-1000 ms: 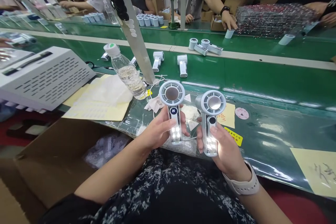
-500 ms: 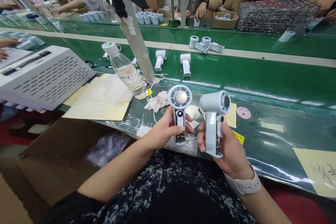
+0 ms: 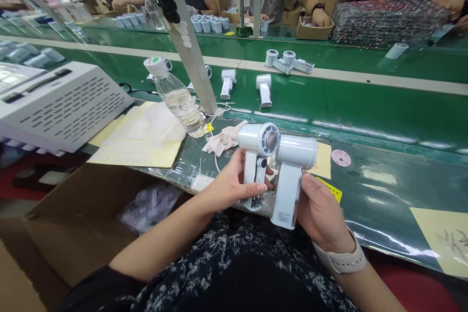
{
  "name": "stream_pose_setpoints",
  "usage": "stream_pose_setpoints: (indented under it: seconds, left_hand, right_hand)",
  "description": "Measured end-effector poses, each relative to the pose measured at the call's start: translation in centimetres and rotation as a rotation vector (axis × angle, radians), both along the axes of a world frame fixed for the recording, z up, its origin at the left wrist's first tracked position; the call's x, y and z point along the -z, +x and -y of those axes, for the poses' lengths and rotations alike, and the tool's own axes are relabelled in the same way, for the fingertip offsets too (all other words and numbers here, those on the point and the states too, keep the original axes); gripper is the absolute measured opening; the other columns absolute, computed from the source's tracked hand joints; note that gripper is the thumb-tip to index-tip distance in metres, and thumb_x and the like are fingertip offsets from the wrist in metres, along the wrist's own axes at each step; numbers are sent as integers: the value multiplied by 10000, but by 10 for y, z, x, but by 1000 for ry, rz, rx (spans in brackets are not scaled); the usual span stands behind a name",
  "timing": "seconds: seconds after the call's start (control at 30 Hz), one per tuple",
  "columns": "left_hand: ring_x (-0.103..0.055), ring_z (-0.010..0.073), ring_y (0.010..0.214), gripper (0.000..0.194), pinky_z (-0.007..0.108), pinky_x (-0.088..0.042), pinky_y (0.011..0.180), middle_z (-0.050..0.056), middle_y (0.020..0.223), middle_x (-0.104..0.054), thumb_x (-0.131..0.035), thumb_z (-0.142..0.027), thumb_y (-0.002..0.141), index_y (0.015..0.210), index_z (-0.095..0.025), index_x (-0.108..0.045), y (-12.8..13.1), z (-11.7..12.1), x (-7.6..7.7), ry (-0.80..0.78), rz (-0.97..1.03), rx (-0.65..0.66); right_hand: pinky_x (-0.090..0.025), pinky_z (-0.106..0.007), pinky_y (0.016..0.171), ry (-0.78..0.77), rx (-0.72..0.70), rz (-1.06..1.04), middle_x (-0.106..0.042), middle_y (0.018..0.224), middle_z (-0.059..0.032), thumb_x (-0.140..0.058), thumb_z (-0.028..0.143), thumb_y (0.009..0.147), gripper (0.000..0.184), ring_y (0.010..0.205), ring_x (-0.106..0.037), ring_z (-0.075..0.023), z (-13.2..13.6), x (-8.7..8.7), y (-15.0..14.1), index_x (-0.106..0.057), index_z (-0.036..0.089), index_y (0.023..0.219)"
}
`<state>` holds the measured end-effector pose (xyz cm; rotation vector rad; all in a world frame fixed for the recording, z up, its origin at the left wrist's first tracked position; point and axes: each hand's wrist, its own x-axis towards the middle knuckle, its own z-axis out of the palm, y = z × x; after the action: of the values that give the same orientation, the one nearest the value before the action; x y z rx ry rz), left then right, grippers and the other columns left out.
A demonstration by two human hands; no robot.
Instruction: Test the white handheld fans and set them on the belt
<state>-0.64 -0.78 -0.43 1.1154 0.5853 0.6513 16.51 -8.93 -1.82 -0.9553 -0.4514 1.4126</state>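
Observation:
My left hand [image 3: 234, 180] is closed around the handle of a light-blue handheld fan [image 3: 256, 139], its round grille turned to the right. In my right hand [image 3: 321, 209] is a second handheld fan [image 3: 288, 190], gripped by the side of its handle, with its plain back face and a small label towards me. The fan heads are side by side, touching or nearly so. Both fans are upright just above the near edge of the green bench [image 3: 373, 175]. My right fingers behind the handle are hidden.
Behind the hands lie a crumpled cloth [image 3: 224, 139] and a tilted water bottle [image 3: 179, 102] by a metal post [image 3: 193, 53]. More fans [image 3: 263, 90] rest on the green conveyor [image 3: 351, 102]. A white vented machine [image 3: 66, 107] stands left, above an open carton [image 3: 84, 214]. Co-workers sit opposite.
Both fans have been turned about their handles: the left one's grille now points right, and the right one shows its back. Across the line, a co-worker's hand has reached into a small carton.

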Motion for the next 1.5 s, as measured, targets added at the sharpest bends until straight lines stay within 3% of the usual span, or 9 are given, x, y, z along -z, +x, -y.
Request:
stream_pose_setpoints:
  seconds: [0.07,0.2,0.43,0.6,0.77,0.97,1.1,1.3,1.5]
  left_hand:
    - [-741,243,862,660,334,-559,721,104,1078,-707,-857,-403,744,1180,-211,-401,0,2,-2,-5,-14,1]
    - [-750,242,847,496,356,-579,700,123,1145,-714,-651,-534,905,1198,-223,-398,-4,6,-4,-28,45,44]
    - [-736,227,891,466,368,-583,790,63,1051,-725,-731,-398,880,1223,-252,-452,-5,10,-10,-49,147,57]
    - [-698,182,772,585,296,-553,709,29,904,-657,-889,-359,707,1175,-188,-583,-2,11,-14,-212,138,102]
    - [-624,112,727,467,227,-498,668,10,859,-620,-902,-349,687,1026,-157,-644,-2,8,-8,-227,124,44]
    - [-694,200,791,303,317,-578,675,78,997,-695,-669,-411,892,1064,-166,-624,-1,5,-7,-308,266,131]
    - [-740,247,864,340,357,-608,722,80,1057,-727,-674,-291,878,1195,-205,-586,-4,6,-6,-265,249,135]
    - [-756,291,959,411,379,-597,773,119,1174,-727,-682,-279,889,1273,-228,-543,-7,6,-7,-158,169,126]
    - [-767,260,903,427,380,-596,802,99,1127,-747,-712,-280,885,1276,-234,-547,-7,5,-8,-155,171,130]
  right_hand:
    - [-596,-371,682,-14,34,30,-807,878,-58,-816,557,765,368,711,-703,-228,0,1,1,-801,227,928]
    - [-626,-449,777,-27,24,-6,-818,978,-93,-806,531,782,354,836,-744,-283,1,-3,2,-801,216,942]
    - [-616,-461,848,1,12,-57,-796,943,-75,-661,446,871,238,919,-730,-289,5,-21,5,-771,247,940]
    - [-587,-320,655,-30,-45,-176,-696,738,-42,-559,439,879,287,666,-644,-188,5,-34,3,-741,220,844]
    - [-498,-268,560,33,-109,-157,-626,648,-27,-562,426,857,283,561,-554,-149,6,-38,1,-660,203,712]
    - [-464,-299,506,16,-31,-96,-658,740,-42,-522,469,880,299,542,-543,-168,7,-37,3,-681,221,829]
    - [-483,-308,513,42,24,-92,-655,705,-32,-566,436,865,225,582,-575,-194,8,-33,5,-693,251,886]
    - [-576,-402,709,22,116,28,-695,778,-50,-626,468,858,238,733,-650,-238,9,-25,8,-718,252,896]
    - [-567,-389,737,28,144,37,-697,857,-46,-661,456,856,234,792,-646,-235,8,-27,6,-723,277,993]
